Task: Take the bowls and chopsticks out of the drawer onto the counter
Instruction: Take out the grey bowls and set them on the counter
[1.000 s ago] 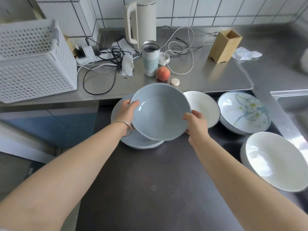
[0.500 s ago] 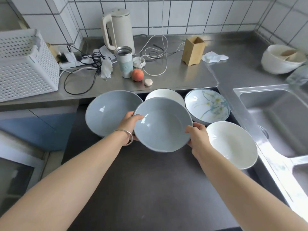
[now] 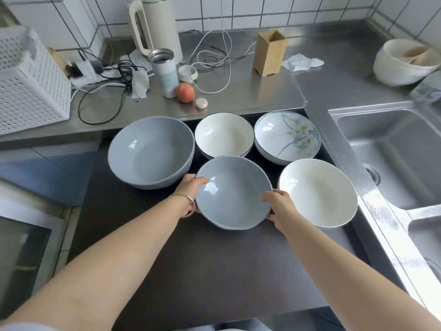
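A small grey-blue bowl [image 3: 232,193] sits low over the dark drawer floor [image 3: 191,263], held at both rims. My left hand [image 3: 191,191] grips its left rim and my right hand [image 3: 280,206] its right rim. A larger grey-blue bowl [image 3: 150,152] stands to the left. Behind are a white bowl with a dark rim [image 3: 224,134] and a floral bowl [image 3: 287,137]. A wide white bowl [image 3: 317,192] lies to the right. No chopsticks are visible.
The steel counter [image 3: 250,96] behind the drawer carries a kettle [image 3: 155,25], steel tumbler [image 3: 164,72], peach [image 3: 185,92], cables, wooden holder [image 3: 269,52] and white basket [image 3: 28,82]. A sink [image 3: 393,158] lies to the right, with a white bowl [image 3: 403,62] beyond it.
The small grey-blue bowl has come off the larger one and moved down and to the right between both hands. The view has shifted right, showing the sink.
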